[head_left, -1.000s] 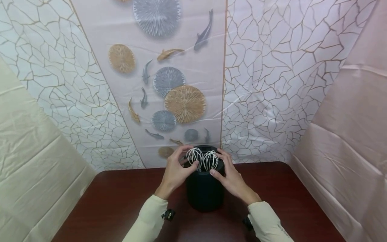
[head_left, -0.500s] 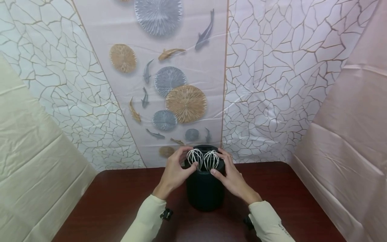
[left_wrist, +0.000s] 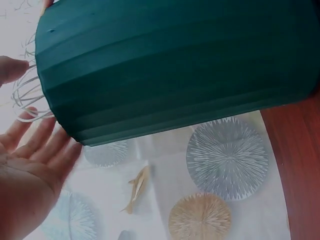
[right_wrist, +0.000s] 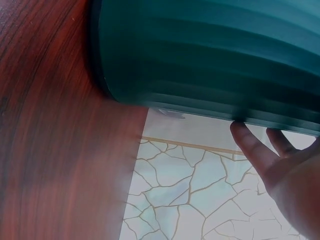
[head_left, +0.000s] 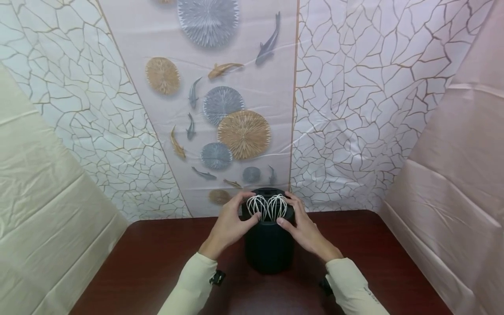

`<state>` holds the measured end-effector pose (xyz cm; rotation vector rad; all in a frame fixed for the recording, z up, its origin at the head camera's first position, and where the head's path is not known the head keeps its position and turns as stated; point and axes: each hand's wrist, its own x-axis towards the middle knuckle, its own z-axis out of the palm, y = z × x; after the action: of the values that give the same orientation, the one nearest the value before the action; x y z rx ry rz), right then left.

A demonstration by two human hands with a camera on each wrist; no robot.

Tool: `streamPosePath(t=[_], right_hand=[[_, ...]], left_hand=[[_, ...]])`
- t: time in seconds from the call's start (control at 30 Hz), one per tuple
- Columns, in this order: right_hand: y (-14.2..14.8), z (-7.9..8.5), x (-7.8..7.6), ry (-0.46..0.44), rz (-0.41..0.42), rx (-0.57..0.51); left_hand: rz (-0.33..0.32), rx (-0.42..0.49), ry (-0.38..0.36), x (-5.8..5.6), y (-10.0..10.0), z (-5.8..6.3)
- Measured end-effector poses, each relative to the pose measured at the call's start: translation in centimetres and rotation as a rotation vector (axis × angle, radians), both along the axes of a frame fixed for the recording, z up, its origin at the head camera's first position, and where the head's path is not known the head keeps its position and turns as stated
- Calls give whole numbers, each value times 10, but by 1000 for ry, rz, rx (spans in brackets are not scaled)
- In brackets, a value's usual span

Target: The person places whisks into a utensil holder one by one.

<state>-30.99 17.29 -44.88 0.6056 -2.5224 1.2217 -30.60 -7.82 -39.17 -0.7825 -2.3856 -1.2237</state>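
Note:
Two whisks stand side by side, wire heads up, in a dark green container; their handles are hidden inside it. My left hand holds the left whisk by its wires, thumb in front and fingers behind. In the left wrist view, its fingers also reach the container's rim. My right hand is around the right whisk, thumb at the lower wires and forefinger behind. In the right wrist view, two other fingers touch the container's outer wall; the grip itself is out of that view.
The container stands upright on a dark red-brown wooden table. Right behind it hangs a patterned cloth backdrop. Pale cloth panels slope down along the left and right sides.
The two whisk heads have come closer together and now appear to touch. Both hands stay at the container with only slight shifts.

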Motion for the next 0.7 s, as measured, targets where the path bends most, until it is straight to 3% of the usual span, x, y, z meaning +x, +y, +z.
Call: streamPosePath(t=[0.1, 0.37, 0.57, 0.7], right_hand=[[2, -1, -1, -6, 13, -9], [11, -7, -7, -18, 49, -29], [10, -11, -14, 11, 57, -80], [14, -15, -10, 7, 11, -74]], left_hand=[[28, -20, -23, -1, -1, -4], [68, -49, -177, 0, -1, -29], [116, 0, -169, 1, 3, -33], [129, 27, -160, 2, 2, -36]])
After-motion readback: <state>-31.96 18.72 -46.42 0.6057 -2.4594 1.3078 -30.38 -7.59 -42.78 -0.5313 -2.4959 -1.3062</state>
